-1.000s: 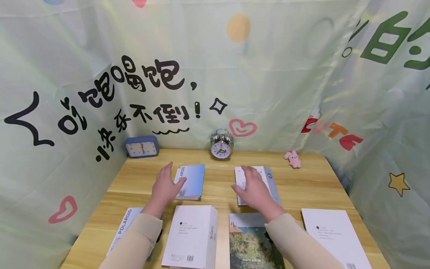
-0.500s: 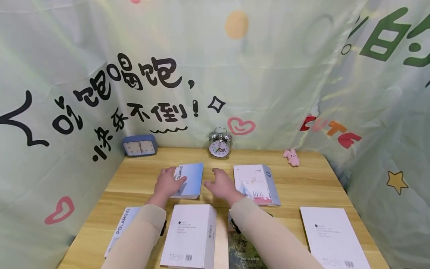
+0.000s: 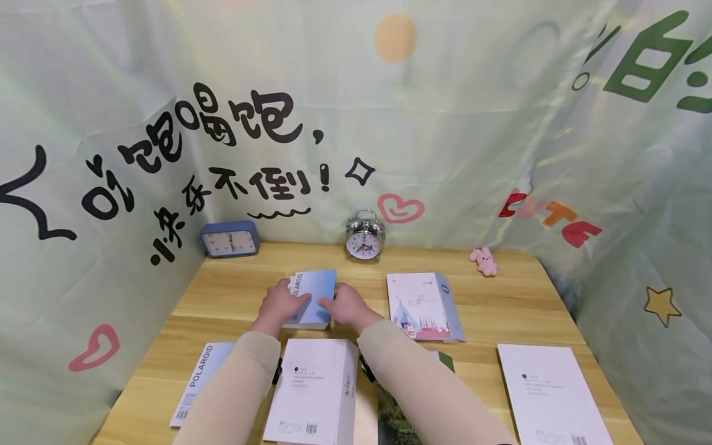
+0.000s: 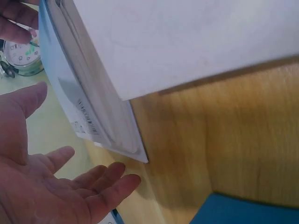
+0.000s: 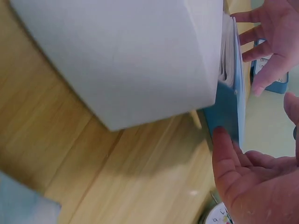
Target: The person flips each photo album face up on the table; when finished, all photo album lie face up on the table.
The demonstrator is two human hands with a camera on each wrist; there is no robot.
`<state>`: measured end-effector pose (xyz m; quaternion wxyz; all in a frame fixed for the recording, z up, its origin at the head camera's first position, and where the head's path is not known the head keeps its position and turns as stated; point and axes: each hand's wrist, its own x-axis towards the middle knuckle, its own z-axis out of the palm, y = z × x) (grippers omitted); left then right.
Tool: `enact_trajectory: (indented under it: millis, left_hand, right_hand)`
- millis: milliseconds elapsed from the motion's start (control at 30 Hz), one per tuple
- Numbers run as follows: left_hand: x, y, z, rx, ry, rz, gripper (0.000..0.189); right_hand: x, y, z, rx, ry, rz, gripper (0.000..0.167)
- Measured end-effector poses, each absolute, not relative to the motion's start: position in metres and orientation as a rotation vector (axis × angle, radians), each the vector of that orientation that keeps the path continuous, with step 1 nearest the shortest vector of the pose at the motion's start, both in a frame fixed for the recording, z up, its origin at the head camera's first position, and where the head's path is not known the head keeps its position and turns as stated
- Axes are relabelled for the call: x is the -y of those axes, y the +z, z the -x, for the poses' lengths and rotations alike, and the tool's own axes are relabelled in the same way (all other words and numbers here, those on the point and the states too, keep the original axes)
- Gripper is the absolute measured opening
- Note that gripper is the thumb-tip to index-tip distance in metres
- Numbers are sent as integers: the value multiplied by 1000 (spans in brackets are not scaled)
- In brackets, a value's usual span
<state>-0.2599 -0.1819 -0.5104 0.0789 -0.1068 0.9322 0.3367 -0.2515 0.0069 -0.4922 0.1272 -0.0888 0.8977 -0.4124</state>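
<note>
A light-blue Polaroid photo album (image 3: pixel 316 296) lies on the wooden table, between both hands. My left hand (image 3: pixel 280 305) is at its left edge, the thumb over the cover. In the left wrist view, that hand (image 4: pixel 60 191) has its fingers spread beside the album (image 4: pixel 70 88). On the opposite side, my right hand (image 3: pixel 351 306) is at the spine, thumb toward the cover. The right wrist view shows the right hand's fingers (image 5: pixel 224 156) extended against the album's blue spine (image 5: pixel 222 112). Neither hand's fingers curl round the album.
Close in front lies a thick white book (image 3: pixel 311 389). A second Polaroid album (image 3: pixel 201 377), a dark photo album (image 3: pixel 395 414) and another white book (image 3: pixel 550 389) share the front row. A pink-and-white album (image 3: pixel 419 306) is right of the hands; clocks (image 3: pixel 364 244) and a pink bunny (image 3: pixel 485 262) stand behind.
My right hand has moved left, from over the pink-and-white album to the blue album's right side. My left hand has come slightly right, onto the blue album's left edge.
</note>
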Motion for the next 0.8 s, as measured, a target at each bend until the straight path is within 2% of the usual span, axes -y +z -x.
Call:
enact_trajectory:
  millis: [167, 367, 533, 800]
  left_hand:
    - [183, -511, 260, -2777, 1010, 334, 82]
    - [182, -511, 257, -2761, 1049, 357, 74]
    - [180, -510, 258, -2747, 1099, 377, 69]
    - [180, -507, 258, -2697, 1113, 449, 66]
  right_hand:
    - [1, -493, 252, -2584, -1225, 221, 63]
    - [8, -500, 251, -2523, -1316, 166, 49]
    - [11, -500, 250, -2506, -1280, 95, 51]
    - [13, -502, 248, -2519, -1241, 149, 41]
